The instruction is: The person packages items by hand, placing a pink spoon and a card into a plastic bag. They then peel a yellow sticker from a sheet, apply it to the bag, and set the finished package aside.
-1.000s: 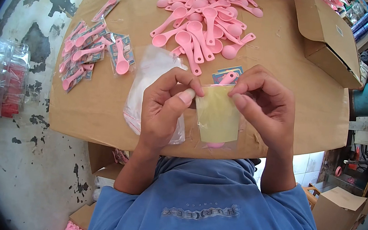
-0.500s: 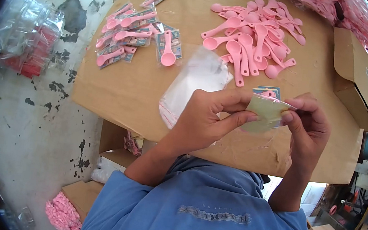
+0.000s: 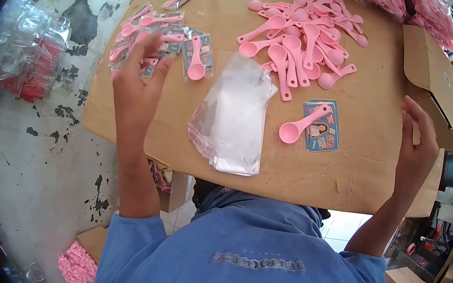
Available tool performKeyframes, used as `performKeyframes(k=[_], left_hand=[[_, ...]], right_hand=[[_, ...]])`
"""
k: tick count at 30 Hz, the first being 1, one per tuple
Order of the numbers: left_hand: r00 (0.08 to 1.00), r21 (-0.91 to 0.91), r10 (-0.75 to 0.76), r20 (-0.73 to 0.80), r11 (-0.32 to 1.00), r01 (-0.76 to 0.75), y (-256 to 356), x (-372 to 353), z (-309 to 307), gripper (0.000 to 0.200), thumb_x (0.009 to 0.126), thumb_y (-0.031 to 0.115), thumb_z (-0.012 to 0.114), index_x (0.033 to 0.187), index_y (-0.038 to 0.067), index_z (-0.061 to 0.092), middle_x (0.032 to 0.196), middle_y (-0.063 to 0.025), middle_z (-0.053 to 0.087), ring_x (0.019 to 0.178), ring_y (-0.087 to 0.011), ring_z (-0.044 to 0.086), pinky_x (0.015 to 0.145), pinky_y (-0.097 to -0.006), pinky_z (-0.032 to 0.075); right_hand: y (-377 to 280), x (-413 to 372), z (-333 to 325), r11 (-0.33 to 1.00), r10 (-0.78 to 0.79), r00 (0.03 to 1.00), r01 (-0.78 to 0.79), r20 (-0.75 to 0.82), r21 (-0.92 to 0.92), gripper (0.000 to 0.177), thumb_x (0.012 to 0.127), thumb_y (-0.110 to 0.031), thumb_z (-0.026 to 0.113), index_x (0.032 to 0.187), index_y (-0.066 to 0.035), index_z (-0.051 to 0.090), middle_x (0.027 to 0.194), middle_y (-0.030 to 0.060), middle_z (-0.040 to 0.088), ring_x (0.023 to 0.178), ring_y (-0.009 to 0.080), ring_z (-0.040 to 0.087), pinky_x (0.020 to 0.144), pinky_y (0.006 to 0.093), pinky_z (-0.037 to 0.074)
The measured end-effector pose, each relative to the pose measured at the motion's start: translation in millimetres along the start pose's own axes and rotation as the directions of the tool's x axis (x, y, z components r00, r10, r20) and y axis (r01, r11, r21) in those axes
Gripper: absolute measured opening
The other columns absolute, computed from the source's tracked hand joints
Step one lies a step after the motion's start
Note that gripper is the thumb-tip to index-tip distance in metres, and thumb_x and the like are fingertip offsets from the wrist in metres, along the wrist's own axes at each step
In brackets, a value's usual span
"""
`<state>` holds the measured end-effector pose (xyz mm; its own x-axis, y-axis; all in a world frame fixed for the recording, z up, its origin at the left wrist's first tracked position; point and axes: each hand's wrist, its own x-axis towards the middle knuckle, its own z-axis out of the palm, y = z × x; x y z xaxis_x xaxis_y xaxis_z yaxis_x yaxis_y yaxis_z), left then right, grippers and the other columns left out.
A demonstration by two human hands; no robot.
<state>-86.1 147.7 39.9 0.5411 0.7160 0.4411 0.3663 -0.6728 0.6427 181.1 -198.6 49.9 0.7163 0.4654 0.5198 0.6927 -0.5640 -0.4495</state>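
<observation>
My left hand (image 3: 141,77) is over the near side of the bagged pink spoons (image 3: 162,20), thumb and fingers apart, with nothing visible held. My right hand (image 3: 419,139) hovers at the right of the table beside a cardboard box, fingers loosely bent and apart, holding nothing. Between my hands, a single pink measuring spoon (image 3: 291,131) lies across a small stack of blue printed cards (image 3: 325,139). Left of it rests a stack of clear plastic bags (image 3: 237,123). Behind these is a heap of loose pink measuring spoons (image 3: 310,33).
An open cardboard box (image 3: 434,82) stands at the table's right edge. Pink bagged goods (image 3: 412,14) fill the far right corner. To the left, clear and red plastic packs (image 3: 28,55) lie beyond the table. A pink bundle (image 3: 77,264) sits low at left.
Both hands were together holding a small clear bag with a card; now they are apart. My left hand moved left to the bagged spoons, my right hand moved right. The spoon on the cards is uncovered.
</observation>
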Motion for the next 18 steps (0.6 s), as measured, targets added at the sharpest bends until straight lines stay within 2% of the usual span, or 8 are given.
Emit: performKeyframes(k=[1,4,6,8,10,13,16,18], left_hand=[[0.998,0.006,-0.035,0.046,0.999,0.034,-2,-7,1,0.032,0.098,0.016,0.073,0.125,0.001,0.069,0.108,-0.0075,0.074,0.099,-0.0116,0.066,0.086,-0.0273,0.051],[0.903,0.076,-0.296,0.311,0.955,0.287,9,-20,11,0.033,0.096,0.022,0.076,0.118,-0.001,0.07,0.097,-0.0047,0.073,0.083,-0.0102,0.062,0.077,-0.0267,0.05],[0.896,0.001,-0.281,0.345,0.954,0.299,6,-29,23,0.037,0.092,0.026,0.08,0.111,-0.003,0.069,0.086,-0.0059,0.068,0.074,-0.0132,0.058,0.07,-0.0299,0.05],[0.891,-0.031,-0.273,0.363,0.952,0.305,8,-35,31,0.04,0.089,0.028,0.083,0.105,-0.004,0.068,0.08,-0.006,0.065,0.07,-0.0148,0.057,0.067,-0.0317,0.05],[0.891,-0.022,-0.28,0.356,0.951,0.308,11,-40,34,0.04,0.087,0.028,0.085,0.101,-0.004,0.067,0.078,-0.0052,0.063,0.07,-0.0149,0.056,0.067,-0.0319,0.05],[0.955,0.066,-0.174,0.239,0.984,0.162,6,-45,41,0.033,0.087,0.023,0.085,0.1,-0.002,0.067,0.081,-0.0012,0.063,0.074,-0.0097,0.054,0.069,-0.0263,0.048],[0.948,0.085,-0.183,0.262,0.982,0.166,-1,-47,44,0.032,0.086,0.022,0.086,0.097,-0.001,0.066,0.08,-0.0007,0.063,0.074,-0.0092,0.054,0.068,-0.0264,0.047],[0.909,0.028,-0.257,0.329,0.965,0.262,-1,-47,44,0.033,0.085,0.02,0.087,0.096,-0.002,0.065,0.077,-0.0025,0.063,0.071,-0.0106,0.054,0.065,-0.0282,0.048]], right_hand=[[-3,-4,1,0.977,0.171,0.985,-0.174,0.036,0.126,0.017,0.101,-0.006,0.063,0.114,-0.002,0.074,0.113,0.0141,0.074,0.106,0.0239,0.071,0.087,0.0323,0.054],[-13,-10,4,0.925,0.339,0.928,-0.359,0.153,0.123,0.019,0.1,-0.005,0.064,0.117,-0.004,0.074,0.104,0.0122,0.076,0.1,0.0278,0.072,0.085,0.0323,0.053],[-8,-10,21,0.996,-0.074,0.993,0.068,0.094,0.063,0.02,0.099,-0.007,0.065,0.117,-0.004,0.073,0.092,0.0109,0.076,0.089,0.0269,0.072,0.081,0.0324,0.052],[-12,-16,24,0.976,-0.206,0.969,0.194,0.139,0.095,0.02,0.098,-0.009,0.066,0.117,-0.004,0.072,0.09,0.0111,0.075,0.084,0.0262,0.071,0.079,0.034,0.052],[-22,-22,24,0.974,-0.073,0.96,0.01,0.27,0.226,0.021,0.098,-0.011,0.067,0.116,-0.003,0.071,0.098,0.0128,0.075,0.085,0.0259,0.07,0.078,0.0371,0.052],[-31,-27,30,0.964,-0.071,0.94,-0.021,0.333,0.267,0.02,0.097,-0.016,0.069,0.113,-0.003,0.072,0.102,0.0131,0.072,0.087,0.0288,0.069,0.079,0.0417,0.051],[-34,-31,39,0.98,-0.06,0.909,-0.026,0.413,0.199,0.025,0.095,-0.023,0.072,0.112,-0.004,0.071,0.103,0.012,0.068,0.092,0.0313,0.067,0.081,0.0442,0.051],[-38,-39,46,0.998,0.012,0.911,-0.036,0.412,0.051,0.031,0.093,-0.027,0.074,0.114,-0.005,0.068,0.1,0.0121,0.065,0.094,0.0318,0.066,0.082,0.0445,0.051]])
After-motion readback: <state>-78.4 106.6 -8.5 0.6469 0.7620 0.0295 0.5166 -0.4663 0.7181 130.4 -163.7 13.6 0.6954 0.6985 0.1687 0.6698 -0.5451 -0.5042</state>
